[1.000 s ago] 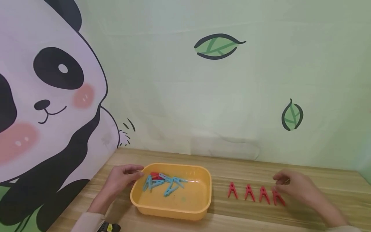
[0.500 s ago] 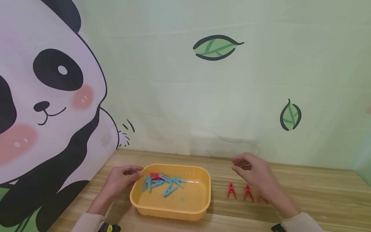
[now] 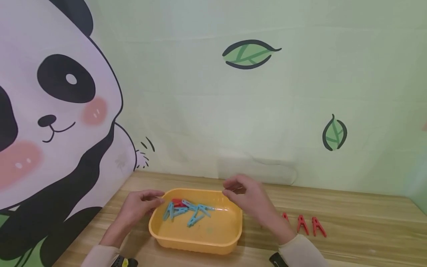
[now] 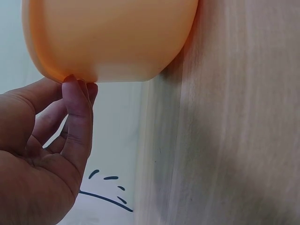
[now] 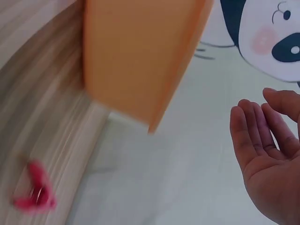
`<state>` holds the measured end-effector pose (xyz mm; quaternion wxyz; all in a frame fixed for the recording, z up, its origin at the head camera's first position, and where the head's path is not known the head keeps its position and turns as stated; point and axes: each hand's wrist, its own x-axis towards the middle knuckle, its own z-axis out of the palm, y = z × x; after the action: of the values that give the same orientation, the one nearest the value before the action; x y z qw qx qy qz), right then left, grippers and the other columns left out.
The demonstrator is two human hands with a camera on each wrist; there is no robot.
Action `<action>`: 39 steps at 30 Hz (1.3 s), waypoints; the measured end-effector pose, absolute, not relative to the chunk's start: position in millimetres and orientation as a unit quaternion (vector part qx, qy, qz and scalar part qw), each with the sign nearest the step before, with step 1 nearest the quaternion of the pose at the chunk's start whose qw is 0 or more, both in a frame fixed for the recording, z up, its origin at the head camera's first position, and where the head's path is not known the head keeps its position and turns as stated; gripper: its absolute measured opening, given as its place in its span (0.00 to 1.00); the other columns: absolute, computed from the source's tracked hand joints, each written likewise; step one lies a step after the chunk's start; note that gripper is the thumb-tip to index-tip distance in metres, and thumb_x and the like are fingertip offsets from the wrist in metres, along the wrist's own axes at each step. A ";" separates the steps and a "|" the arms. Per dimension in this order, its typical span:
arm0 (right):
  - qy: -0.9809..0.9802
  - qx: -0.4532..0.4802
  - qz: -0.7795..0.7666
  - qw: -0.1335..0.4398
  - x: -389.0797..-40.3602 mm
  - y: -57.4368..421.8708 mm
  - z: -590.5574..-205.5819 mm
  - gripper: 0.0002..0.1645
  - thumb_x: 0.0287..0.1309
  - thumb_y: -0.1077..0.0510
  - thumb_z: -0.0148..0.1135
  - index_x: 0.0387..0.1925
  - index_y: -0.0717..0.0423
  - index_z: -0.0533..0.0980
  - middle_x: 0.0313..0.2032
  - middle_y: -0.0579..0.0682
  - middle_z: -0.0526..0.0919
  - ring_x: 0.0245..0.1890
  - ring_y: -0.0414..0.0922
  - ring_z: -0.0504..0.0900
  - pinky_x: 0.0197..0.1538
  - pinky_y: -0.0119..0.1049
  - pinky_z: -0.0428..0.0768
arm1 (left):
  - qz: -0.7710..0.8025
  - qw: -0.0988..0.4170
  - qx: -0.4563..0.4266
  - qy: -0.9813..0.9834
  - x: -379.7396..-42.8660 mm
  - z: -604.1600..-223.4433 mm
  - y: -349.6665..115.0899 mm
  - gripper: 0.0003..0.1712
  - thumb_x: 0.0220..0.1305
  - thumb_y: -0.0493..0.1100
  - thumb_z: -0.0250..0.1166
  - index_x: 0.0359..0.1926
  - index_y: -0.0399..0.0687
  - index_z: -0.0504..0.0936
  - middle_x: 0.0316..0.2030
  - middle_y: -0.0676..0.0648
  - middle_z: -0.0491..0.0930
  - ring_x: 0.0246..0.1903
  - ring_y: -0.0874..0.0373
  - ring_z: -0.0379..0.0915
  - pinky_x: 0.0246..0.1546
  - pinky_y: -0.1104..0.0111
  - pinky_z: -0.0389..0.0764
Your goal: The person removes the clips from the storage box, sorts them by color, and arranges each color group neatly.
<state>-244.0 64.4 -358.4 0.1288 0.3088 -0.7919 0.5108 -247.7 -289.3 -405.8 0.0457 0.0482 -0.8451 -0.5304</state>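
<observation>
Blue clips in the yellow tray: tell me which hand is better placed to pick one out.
Probably the right hand: it is open, empty and near the tray, while the left hand holds the tray itself.

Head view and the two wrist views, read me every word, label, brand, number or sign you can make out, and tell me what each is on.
None can be read.
Dark wristband with a yellow patch: any marking is too small to read.
Yellow basin, blue clothespins, red clothespins: no lettering visible.
Wall: only drawings, a panda and leaves.
</observation>
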 end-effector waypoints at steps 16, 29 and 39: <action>-0.781 0.304 0.544 0.041 -246.7 -9.3 -359.2 0.07 0.68 0.63 0.71 0.46 0.60 0.84 0.42 0.50 0.89 0.43 0.43 0.87 0.48 0.33 0.84 | -0.531 0.040 0.047 -0.845 -248.1 -408.4 -289.0 0.18 0.68 0.38 0.74 0.55 0.33 0.87 0.40 0.43 0.88 0.33 0.55 0.80 0.32 0.65 0.86; -0.802 0.266 0.534 -0.033 -260.3 -47.7 -367.3 0.13 0.65 0.65 0.73 0.50 0.62 0.85 0.46 0.53 0.88 0.48 0.47 0.87 0.54 0.40 0.84 | -0.525 0.036 0.048 -0.849 -248.0 -407.2 -294.7 0.19 0.69 0.40 0.74 0.57 0.35 0.87 0.45 0.42 0.89 0.36 0.55 0.81 0.35 0.65 0.86; -0.839 0.242 0.484 -0.064 -269.5 -60.5 -386.7 0.16 0.64 0.63 0.75 0.52 0.59 0.84 0.52 0.53 0.87 0.55 0.50 0.84 0.60 0.45 0.82 | -0.532 0.038 0.036 -0.845 -248.2 -406.1 -290.3 0.20 0.68 0.39 0.75 0.56 0.34 0.87 0.42 0.43 0.89 0.35 0.56 0.82 0.34 0.64 0.86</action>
<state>-269.5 -60.5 -386.7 -0.0639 0.2417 -0.8389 0.4835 -248.2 -290.3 -406.1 0.0381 0.0358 -0.8450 -0.5322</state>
